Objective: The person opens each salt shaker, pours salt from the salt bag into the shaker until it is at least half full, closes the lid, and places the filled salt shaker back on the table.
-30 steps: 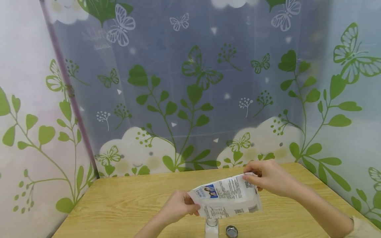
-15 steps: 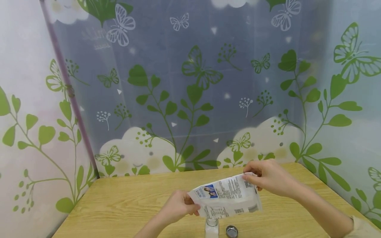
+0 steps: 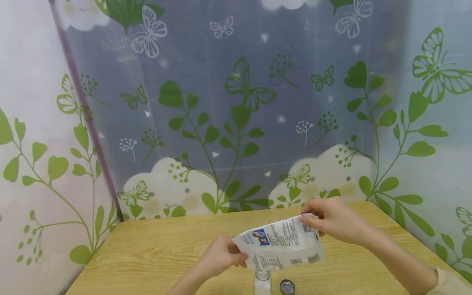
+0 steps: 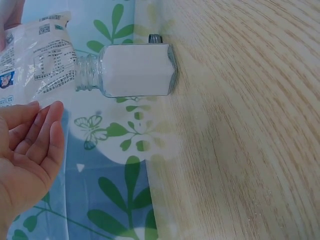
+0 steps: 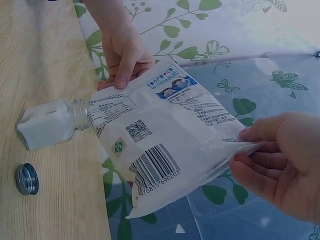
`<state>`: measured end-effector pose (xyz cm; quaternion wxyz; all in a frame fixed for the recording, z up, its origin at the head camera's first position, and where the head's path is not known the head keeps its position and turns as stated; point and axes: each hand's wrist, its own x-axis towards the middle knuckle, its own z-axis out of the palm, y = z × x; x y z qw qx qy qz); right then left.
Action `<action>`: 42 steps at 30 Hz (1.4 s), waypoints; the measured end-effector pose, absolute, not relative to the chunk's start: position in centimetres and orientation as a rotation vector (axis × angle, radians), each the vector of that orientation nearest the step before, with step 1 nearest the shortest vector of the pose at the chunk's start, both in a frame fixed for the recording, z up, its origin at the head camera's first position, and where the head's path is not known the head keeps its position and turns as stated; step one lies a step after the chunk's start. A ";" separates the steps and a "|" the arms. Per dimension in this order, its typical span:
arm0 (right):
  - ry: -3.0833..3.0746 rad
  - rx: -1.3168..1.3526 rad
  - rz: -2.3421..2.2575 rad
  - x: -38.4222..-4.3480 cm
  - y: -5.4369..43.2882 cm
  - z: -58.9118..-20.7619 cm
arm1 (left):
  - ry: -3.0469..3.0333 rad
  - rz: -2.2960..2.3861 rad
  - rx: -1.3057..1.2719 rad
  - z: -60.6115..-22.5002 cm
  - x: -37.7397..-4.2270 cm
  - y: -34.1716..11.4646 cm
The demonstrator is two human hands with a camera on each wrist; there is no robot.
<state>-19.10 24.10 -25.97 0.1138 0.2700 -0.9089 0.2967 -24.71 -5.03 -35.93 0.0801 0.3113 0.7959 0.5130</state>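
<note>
- The left hand pinches one corner of a white printed bag; the right hand pinches the opposite end.
- The bag hangs tilted above the table, its lower edge at the mouth of an upright glass jar.
- A metal cap lies just right of the jar.
- The table stretches left of the hands; its back edge runs near a patterned curtain.

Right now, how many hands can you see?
2: the left hand grips the white bag near the glass jar; the right hand grips the bag's opposite end. No others show.
</note>
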 end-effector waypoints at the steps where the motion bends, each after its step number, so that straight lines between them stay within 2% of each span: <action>1: -2.665 0.792 0.870 -19.1 24.1 -26.0 | 2.380 1.534 0.931 -35.9 -24.7 -5.0; 42: -2.666 0.778 0.887 -19.1 23.9 -25.9 | 2.384 1.534 0.944 -35.9 -24.6 -5.1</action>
